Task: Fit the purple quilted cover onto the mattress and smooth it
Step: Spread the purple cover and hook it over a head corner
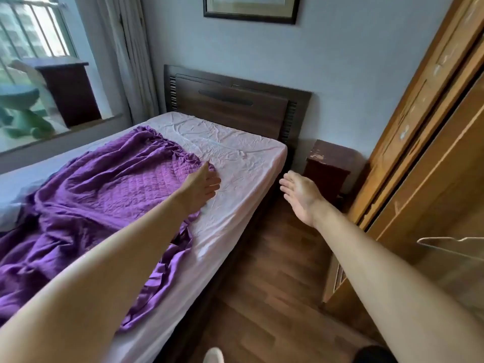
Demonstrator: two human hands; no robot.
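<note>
A: Nearest first; what lies at the feet?
B: A pale slipper toe (213,356) on the wood floor (264,289); the floor runs as a strip between the bed's right edge and the wardrobe (424,163), narrowing toward the nightstand (327,166).
A: And the cover?
B: The cover (104,195) lies rumpled on the mattress (243,153), bunched over its left and middle; its frilled right edge stops just short of the mattress's right edge near us and draws further in toward the headboard; the far end and right strip of the mattress show a creased pale sheet.
A: The hands?
B: The left hand (201,189) lies flat at the cover's far right edge, fingers straight and reaching out over the sheet; it grips nothing. The right hand (301,197) hangs past the mattress's right edge, over the floor before the nightstand, fingers spread wide, holding nothing; the mattress edge runs between the two hands.
A: Beyond that?
B: The dark headboard (230,106) stands at the mattress's far edge against the wall; the curtain (125,53) and window (34,35) line the bed's left side.
</note>
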